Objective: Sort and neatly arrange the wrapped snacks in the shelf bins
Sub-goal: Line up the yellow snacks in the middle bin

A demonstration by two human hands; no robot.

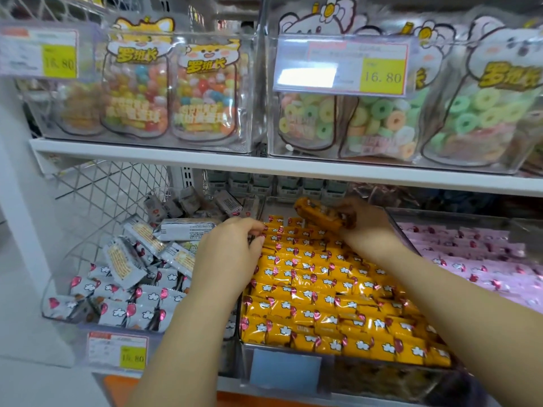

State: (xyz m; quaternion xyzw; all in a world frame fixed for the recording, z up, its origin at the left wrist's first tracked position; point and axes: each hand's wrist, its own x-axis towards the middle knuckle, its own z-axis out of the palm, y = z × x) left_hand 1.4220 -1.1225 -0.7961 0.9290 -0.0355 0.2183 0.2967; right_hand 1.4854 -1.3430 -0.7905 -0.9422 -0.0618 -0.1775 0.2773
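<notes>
Right hand [368, 227] holds one orange snack [320, 214], fingers curled round it, above the orange bin's [382, 386] rear, likely to fill the back row; left hand [229, 254] curls fingertips onto rear rows [282, 239], judged steadying; pinch unclear

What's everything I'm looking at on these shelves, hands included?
yellow snacks: many, yellow-orange, rowed in middle bin
grey snacks: many, silver-grey, jumbled in left bin
pink snacks: many, pink, right bin
ball candy bags: at least two, multicoloured, upper shelf left
ring candy bags: three, green-orange, upper shelf right
price tags: three, white and yellow, bin fronts
held snack: one, orange, in right hand
left hand: one, curled at the yellow rows
right hand: one, holding the held snack
</notes>
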